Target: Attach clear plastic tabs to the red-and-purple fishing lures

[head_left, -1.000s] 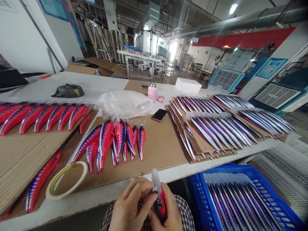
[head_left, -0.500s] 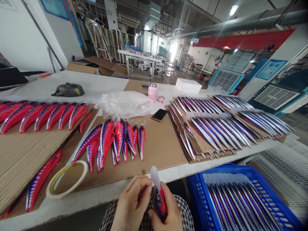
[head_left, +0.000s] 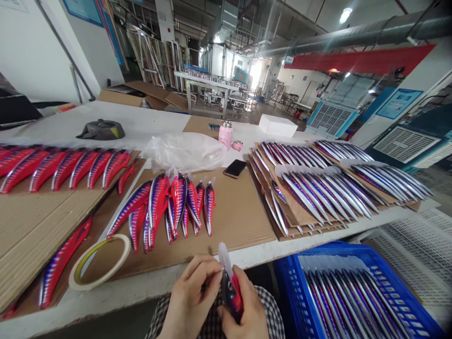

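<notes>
Lure [head_left: 232, 299] is hanging near, off the desk [head_left: 247, 257] edge, right hand [head_left: 250, 308] wrapping its body, left hand [head_left: 193, 294] bunching fingertips by its clear lip [head_left: 225, 259], hold unclear; slack right grip could be causing a drop.

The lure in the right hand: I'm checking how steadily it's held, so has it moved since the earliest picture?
Yes, slightly: judged against the cardboard, the lure in the right hand has shifted left and up in the view.
</notes>
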Tool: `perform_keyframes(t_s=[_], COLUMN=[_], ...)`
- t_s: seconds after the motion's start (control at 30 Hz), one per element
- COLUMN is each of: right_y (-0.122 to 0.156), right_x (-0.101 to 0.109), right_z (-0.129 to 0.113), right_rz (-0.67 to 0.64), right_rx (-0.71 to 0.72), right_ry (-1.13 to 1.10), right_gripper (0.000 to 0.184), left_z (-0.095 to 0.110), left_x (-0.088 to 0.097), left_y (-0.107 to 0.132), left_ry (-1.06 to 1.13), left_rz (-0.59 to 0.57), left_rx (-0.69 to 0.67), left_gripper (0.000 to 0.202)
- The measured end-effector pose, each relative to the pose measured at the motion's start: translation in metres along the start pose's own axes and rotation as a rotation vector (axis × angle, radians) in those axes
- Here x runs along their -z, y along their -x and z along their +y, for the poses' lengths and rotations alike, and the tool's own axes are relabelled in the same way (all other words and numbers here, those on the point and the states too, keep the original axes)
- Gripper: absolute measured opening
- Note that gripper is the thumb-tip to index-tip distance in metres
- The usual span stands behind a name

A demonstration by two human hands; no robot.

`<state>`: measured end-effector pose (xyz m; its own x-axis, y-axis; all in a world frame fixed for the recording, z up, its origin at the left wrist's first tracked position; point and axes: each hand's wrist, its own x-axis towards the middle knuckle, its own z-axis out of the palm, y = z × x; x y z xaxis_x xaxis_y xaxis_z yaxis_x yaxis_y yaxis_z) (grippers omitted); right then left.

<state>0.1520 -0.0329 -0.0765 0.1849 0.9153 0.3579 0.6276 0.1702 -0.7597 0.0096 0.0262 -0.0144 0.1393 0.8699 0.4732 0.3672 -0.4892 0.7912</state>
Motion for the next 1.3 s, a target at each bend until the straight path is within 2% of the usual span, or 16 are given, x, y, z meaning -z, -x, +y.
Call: perform_keyframes(t_s=[0.07,0.13,0.3,0.37,0.5,0.6,0.67,0.83,0.97,1.3], right_y=[-0.001,-0.001,0.003,0.004,0.005,0.005,0.005,0.007,0.008,0.011], right_x=[0.001,0.0,-0.002,-0.002,-0.002,-0.001,-0.001,0.0,0.001,0.001], right_z=[-0.001,-0.001,0.004,0.007,0.01,0.01,0.008,0.002,-0.001,0.003], right_rz=[-0.031,-0.048,-0.043,-0.055,-0.069,-0.083,-0.094,-0.11,-0.135,-0.156], right_rx=[0.018,0.011,-0.024,-0.028,-0.071,-0.088,-0.089,-0.109,-0.137,-0.12], right_ry=[0.027,0.046,0.062,0.055,0.068,0.077,0.074,0.041,0.014,0.043], right_gripper=[0.074,0.074,0.073,0.072,0.072,0.073,0.074,0.078,0.081,0.074], left_z=[0.0,-0.002,-0.012,-0.016,-0.023,-0.027,-0.028,-0.021,-0.012,-0.013], left_x=[-0.001,-0.004,-0.011,-0.01,-0.003,0.0,0.001,0.003,0.004,-0.008], left_y=[0.0,0.002,0.012,0.015,0.02,0.024,0.025,0.021,0.013,0.012], left_ry=[-0.002,0.061,0.541,0.699,0.828,0.896,0.907,0.821,0.823,0.627], left_rz=[0.004,-0.012,-0.053,-0.073,-0.159,-0.135,-0.101,-0.11,-0.145,-0.046], left_rx=[0.013,0.092,0.451,0.509,0.568,0.689,0.738,0.709,0.737,0.612], left_gripper=[0.017,0.015,0.003,0.006,0.02,0.032,0.031,0.023,0.019,0.006])
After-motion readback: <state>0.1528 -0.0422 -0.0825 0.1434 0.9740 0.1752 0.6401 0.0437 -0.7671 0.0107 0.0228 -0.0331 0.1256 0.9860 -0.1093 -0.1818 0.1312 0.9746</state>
